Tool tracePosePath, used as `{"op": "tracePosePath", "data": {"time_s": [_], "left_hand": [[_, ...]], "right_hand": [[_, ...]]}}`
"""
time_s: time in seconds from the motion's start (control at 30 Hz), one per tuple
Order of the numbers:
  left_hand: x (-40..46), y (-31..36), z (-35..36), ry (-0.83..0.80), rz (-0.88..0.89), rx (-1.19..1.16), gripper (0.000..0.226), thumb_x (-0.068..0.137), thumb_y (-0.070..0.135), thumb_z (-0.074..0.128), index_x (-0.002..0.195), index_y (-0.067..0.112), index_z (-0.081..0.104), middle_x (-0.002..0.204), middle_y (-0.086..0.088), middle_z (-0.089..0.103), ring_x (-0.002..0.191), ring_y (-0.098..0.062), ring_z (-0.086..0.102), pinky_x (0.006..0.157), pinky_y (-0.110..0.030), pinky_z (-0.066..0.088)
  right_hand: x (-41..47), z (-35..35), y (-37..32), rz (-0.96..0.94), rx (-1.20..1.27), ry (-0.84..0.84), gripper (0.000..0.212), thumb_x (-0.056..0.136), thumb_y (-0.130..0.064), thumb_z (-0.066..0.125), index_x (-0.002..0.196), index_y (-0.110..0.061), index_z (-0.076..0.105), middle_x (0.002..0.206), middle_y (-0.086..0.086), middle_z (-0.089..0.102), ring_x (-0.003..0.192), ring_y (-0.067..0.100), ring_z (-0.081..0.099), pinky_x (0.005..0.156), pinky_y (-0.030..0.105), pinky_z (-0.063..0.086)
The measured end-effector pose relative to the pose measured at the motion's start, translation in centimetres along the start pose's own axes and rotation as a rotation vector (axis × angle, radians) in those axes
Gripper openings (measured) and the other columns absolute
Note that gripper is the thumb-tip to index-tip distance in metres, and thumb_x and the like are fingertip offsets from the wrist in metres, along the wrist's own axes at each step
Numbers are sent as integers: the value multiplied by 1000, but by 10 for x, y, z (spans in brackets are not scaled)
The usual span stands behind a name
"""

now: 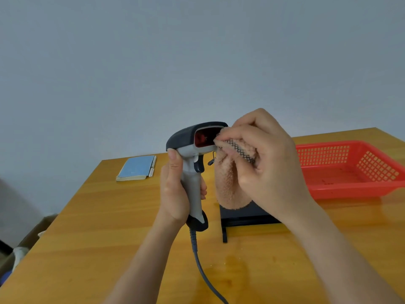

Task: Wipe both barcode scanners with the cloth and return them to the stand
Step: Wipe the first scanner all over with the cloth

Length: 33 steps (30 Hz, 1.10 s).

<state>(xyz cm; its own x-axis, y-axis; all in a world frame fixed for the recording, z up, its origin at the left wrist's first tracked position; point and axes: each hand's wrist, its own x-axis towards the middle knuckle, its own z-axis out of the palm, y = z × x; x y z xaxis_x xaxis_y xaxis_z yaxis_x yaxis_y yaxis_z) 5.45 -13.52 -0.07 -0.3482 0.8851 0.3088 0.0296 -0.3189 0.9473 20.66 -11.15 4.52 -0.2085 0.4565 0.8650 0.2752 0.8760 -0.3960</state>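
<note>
Wiping barcode scanner (192,163) window, scanner held upright above table (109,227).
Left hand (175,194) fingers wrapped round handle; right hand (263,163) pinches cloth (230,183) against window's right edge, stand (245,217) behind.

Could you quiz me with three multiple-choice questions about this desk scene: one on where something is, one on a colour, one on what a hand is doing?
1. Where is the blue notebook?
A. inside the basket
B. on the wooden table, left of the scanner
C. under the stand

2. What colour is the perforated plastic basket?
A. red
B. green
C. white

3. What is the right hand doing?
A. resting flat on the table
B. gripping the cable
C. holding the fuzzy tan cloth against the grey handheld barcode scanner

Answers: 1 B, it lies flat at the table's far left. 2 A, its mesh walls are red. 3 C, the cloth meets the scanner's red window while the left hand grips the handle.
</note>
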Motion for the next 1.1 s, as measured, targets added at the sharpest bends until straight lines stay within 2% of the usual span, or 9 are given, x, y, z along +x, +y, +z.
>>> {"op": "tracePosePath", "data": {"time_s": [0.1,0.2,0.4,0.53,0.63,0.73,0.83,1.0,1.1], "left_hand": [[0,2,0,-3,-53,-74,77,82,71,21,46,15,58,45,-8,50,42,-19,49,45,-27,44],[0,3,2,-14,-42,-78,76,82,70,21,47,14,58,45,-8,50,42,-19,48,45,-25,43],[-2,2,4,-65,4,-46,76,82,75,27,48,14,58,48,-10,51,43,-22,49,47,-27,42],[-2,1,6,-38,60,-8,73,90,62,20,45,19,59,44,-7,51,39,-20,50,44,-26,43],[-1,-1,4,-41,63,0,76,87,71,22,48,17,60,46,-10,50,42,-23,49,48,-29,42],[-1,-1,2,-60,58,-22,76,80,75,25,52,14,62,48,-12,50,43,-24,47,50,-30,41],[-3,1,4,-70,39,-63,80,85,74,23,49,10,56,45,-12,48,40,-23,46,46,-28,41],[-4,8,7,-51,4,-103,77,84,68,20,51,8,55,45,-10,48,41,-20,46,43,-27,42],[-3,7,8,-70,38,-99,70,88,67,24,53,21,63,57,-13,55,54,-22,53,55,-29,46]], "right_hand": [[-3,-4,-2,119,96,90,18,81,2,64,94,-10,67,100,3,55,95,10,58,83,21,49],[-4,-6,-4,162,78,198,15,84,-5,68,97,-11,63,97,1,61,94,12,60,82,29,51],[1,2,-5,113,-95,210,16,83,-17,74,94,-6,70,93,6,59,86,8,54,79,8,40],[0,6,-6,90,-120,205,15,84,-16,74,93,-4,71,92,7,55,85,2,46,79,2,35],[-2,6,-9,72,-55,130,17,78,-3,77,95,-5,71,95,7,53,85,1,48,76,5,39],[-3,3,-11,80,11,33,29,72,11,73,94,-7,71,99,7,51,85,12,53,72,18,47],[-3,-4,-10,91,98,-7,27,74,10,69,90,-12,69,100,6,50,89,12,55,74,22,50],[-2,-9,-11,155,142,137,23,82,1,63,92,-18,58,97,3,53,93,5,53,81,20,44],[0,-10,-14,142,78,208,13,84,-5,70,91,-14,65,96,5,56,90,5,55,80,16,44]]}}
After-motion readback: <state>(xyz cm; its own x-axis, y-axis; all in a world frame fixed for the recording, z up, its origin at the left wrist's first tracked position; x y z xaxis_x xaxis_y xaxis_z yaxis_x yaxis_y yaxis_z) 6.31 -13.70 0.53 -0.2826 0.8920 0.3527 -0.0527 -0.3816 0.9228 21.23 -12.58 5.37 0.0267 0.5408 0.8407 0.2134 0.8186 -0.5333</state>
